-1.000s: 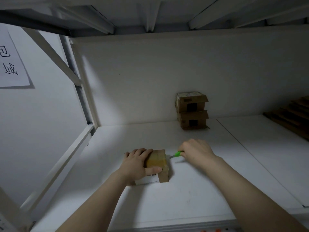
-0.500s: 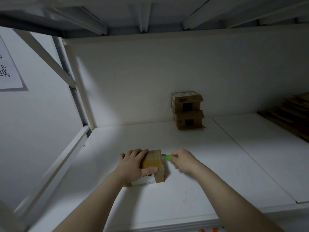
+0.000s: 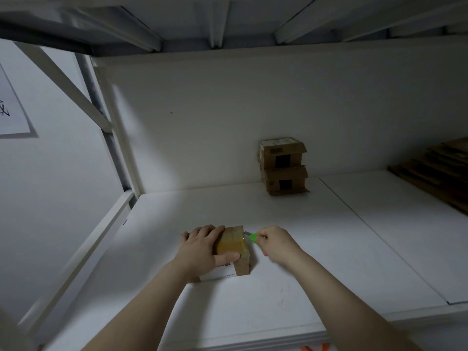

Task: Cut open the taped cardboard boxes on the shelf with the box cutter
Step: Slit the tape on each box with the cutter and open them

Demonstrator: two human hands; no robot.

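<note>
Head view: your left hand [image 3: 202, 252] grips taped box [image 3: 234, 245]; right hand [image 3: 277, 243] pinches green box cutter [image 3: 252, 236], blade at the box's far right corner.

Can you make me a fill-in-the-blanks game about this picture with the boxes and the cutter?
1. The left hand holds the taped box, which sits on a white ____.
2. The right hand grips a box cutter with a ____ handle.
3. By the back wall, ____ more cardboard boxes are stacked one on the other.
Missing words: shelf; green; two.
</note>
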